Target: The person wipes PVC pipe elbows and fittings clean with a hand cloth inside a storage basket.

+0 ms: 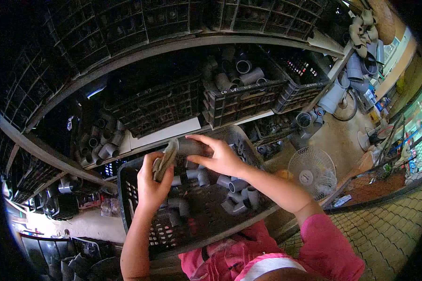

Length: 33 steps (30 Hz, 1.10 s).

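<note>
My left hand (154,183) is closed on a crumpled grey-green cloth (166,161), which it presses against the left end of a grey pipe fitting (190,147). My right hand (215,156) grips the fitting's right end between thumb and fingers. Both hands are above a black plastic crate (204,226). Several grey pipe fittings (237,186) lie loose in that crate, more of them toward its right side.
Behind the crate, a metal shelf (173,41) holds black crates (244,100) of pipe fittings. More fittings (109,150) lie at the shelf's left. A round fan (306,177) stands to the right. Large grey pipes (333,97) are at the upper right.
</note>
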### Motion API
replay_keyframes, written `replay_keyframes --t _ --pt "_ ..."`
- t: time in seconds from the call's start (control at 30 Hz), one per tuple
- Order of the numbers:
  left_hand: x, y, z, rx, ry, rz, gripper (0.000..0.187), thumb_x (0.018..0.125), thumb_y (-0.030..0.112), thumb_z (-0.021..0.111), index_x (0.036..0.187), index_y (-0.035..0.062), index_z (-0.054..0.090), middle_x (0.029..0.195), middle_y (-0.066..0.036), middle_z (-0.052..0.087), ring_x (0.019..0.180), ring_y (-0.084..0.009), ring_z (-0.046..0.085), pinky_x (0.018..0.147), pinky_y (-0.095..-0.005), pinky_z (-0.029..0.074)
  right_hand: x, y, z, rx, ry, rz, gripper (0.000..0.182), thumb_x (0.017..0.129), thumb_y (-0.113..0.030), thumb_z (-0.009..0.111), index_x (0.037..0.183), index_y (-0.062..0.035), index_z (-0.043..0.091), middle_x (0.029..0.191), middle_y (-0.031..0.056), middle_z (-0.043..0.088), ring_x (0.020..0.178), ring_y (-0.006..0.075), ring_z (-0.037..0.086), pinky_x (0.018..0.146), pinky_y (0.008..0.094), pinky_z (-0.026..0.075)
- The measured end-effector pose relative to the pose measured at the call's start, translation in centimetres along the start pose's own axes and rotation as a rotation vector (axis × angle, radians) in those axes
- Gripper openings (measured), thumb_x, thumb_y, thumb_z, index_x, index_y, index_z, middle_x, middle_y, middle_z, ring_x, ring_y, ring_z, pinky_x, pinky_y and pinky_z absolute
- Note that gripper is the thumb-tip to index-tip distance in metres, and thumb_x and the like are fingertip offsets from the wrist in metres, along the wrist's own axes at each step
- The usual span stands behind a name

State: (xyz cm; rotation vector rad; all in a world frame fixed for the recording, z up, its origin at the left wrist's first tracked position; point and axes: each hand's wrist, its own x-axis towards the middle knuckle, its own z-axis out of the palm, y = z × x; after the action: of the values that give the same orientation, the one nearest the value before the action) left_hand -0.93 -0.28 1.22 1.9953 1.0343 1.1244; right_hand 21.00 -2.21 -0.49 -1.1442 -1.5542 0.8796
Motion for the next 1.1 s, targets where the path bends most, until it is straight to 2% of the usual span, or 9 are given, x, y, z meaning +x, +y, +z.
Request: replay_keyframes --t 0.07,0.13,0.2,0.23,0.5,0.67,0.77,0.97,1.1 --pt "-0.2 -0.1 -0.1 -0.076 0.035 -0.087 0.030 0.083 0.000 0.063 0.110 0.0005 0.051 0.090 -0.016 0.063 0.080 -0.0252 0.064 0.074 -0.0341 0.051 0.0 -0.1 0.2 0.272 -0.025 0.298 0.042 0.088 -0.022 0.071 0.126 -0.0085 0.058 0.113 0.0065 0.065 0.103 0.0176 0.064 0.086 0.0332 0.055" --pt "-0.1 -1.0 0.2 0.040 0.089 0.105 0.033 0.080 -0.002 0.064 0.110 0.0001 0.052 0.099 -0.018 0.060 0.090 -0.0297 0.062 0.079 -0.0364 0.050 0.1 -1.1 -0.1 0.592 -0.079 0.645 0.037 0.092 -0.026 0.066 0.125 -0.0106 0.059 0.112 0.0031 0.064 0.104 0.0137 0.062 0.086 0.0331 0.056" --pt "0.4 -0.8 0.4 0.201 0.089 0.346 0.038 0.074 -0.005 0.067 0.109 -0.0005 0.054 0.111 -0.020 0.053 0.104 -0.0374 0.056 0.085 -0.0407 0.049 -0.2 -1.5 -0.1 0.653 -0.171 0.644 0.036 0.093 -0.028 0.063 0.125 -0.0125 0.058 0.114 0.0020 0.063 0.106 0.0129 0.061 0.087 0.0338 0.056" --pt "0.1 -0.3 0.6 0.206 0.081 0.365 0.038 0.073 -0.006 0.068 0.109 0.0004 0.057 0.108 -0.019 0.056 0.099 -0.0367 0.058 0.084 -0.0411 0.050 -0.4 -1.6 -0.1 0.682 -0.218 0.643 0.035 0.094 -0.029 0.062 0.125 -0.0134 0.057 0.115 0.0015 0.063 0.106 0.0125 0.060 0.088 0.0342 0.056" --pt "-0.6 1.3 1.2 0.045 -0.138 0.312 0.034 0.074 -0.005 0.066 0.107 0.0009 0.064 0.103 -0.017 0.061 0.091 -0.0336 0.062 0.081 -0.0375 0.051 0.0 -1.3 -0.5 0.932 -0.196 0.503 0.037 0.095 -0.021 0.058 0.131 -0.0150 0.055 0.122 -0.0003 0.060 0.114 0.0130 0.057 0.093 0.0363 0.053" --pt "-0.9 1.3 1.5 0.210 -0.008 0.381 0.036 0.071 -0.003 0.068 0.107 0.0031 0.065 0.100 -0.016 0.060 0.086 -0.0325 0.062 0.074 -0.0386 0.051 -0.6 -0.7 0.2 0.708 -0.294 0.678 0.033 0.100 -0.041 0.045 0.119 -0.0175 0.057 0.103 -0.0016 0.061 0.089 0.0097 0.059 0.060 0.0237 0.050" --pt "0.0 1.3 1.2 0.279 0.161 0.346 0.039 0.072 -0.006 0.068 0.110 0.0027 0.064 0.100 -0.017 0.059 0.087 -0.0308 0.061 0.074 -0.0365 0.051 -0.6 -0.4 0.7 0.774 -0.321 0.709 0.034 0.096 -0.039 0.056 0.125 -0.0202 0.055 0.103 -0.0040 0.062 0.088 0.0071 0.058 0.064 0.0234 0.047" --pt "-1.2 0.9 1.9 0.123 -0.035 0.258 0.028 0.079 -0.002 0.066 0.106 -0.0043 0.059 0.087 -0.019 0.061 0.076 -0.0344 0.061 0.069 -0.0379 0.050 -0.3 -0.5 -0.2 0.877 -0.179 0.571 0.040 0.089 -0.025 0.070 0.125 -0.0170 0.056 0.110 -0.0017 0.065 0.095 0.0086 0.060 0.069 0.0246 0.049" --pt "-0.8 -0.2 1.5 0.194 0.047 0.241 0.031 0.084 -0.003 0.058 0.115 -0.0053 0.055 0.103 -0.024 0.058 0.089 -0.0387 0.059 0.078 -0.0412 0.049 -0.2 -0.1 -0.1 0.817 -0.344 0.637 0.049 0.085 -0.016 0.075 0.128 -0.0087 0.054 0.117 0.0041 0.064 0.107 0.0139 0.061 0.091 0.0294 0.051"
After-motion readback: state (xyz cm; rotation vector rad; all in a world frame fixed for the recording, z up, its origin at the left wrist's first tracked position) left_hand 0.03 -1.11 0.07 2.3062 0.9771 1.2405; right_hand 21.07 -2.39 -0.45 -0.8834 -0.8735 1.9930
